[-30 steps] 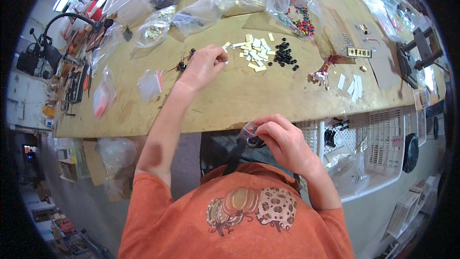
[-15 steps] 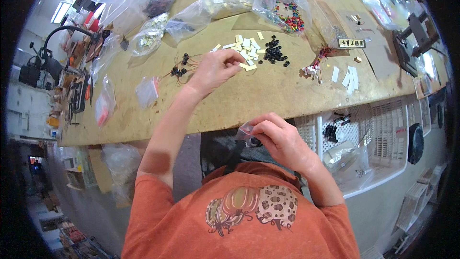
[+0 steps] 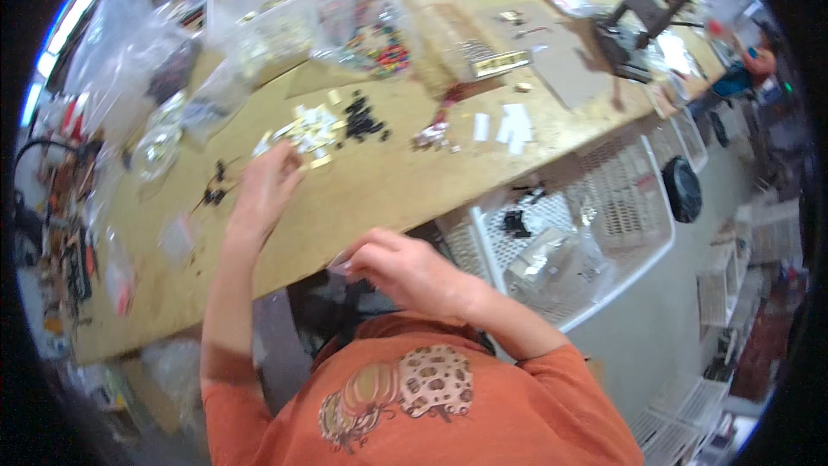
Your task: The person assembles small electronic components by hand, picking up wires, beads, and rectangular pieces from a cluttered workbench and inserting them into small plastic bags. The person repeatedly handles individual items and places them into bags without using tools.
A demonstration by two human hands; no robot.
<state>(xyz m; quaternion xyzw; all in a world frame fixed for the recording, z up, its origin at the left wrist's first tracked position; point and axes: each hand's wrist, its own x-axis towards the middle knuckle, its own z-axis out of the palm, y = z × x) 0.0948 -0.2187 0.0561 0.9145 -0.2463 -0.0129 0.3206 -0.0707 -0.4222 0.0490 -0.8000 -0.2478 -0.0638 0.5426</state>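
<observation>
Left hand [image 3: 269, 183] near pale tiles [image 3: 312, 128]; right hand [image 3: 410, 272] pinching bag [image 3: 339, 267].

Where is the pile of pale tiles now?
In the head view, the pale tiles lie on the table left of centre, between the left hand and the black pieces.

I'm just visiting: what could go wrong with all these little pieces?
The right hand pinches a small clear bag by the table's near edge, so anything slipping from it might drop floorward. The white and yellow pieces lie right beside the small black parts; a careless nudge by the left hand, close by, could mix them.
</observation>
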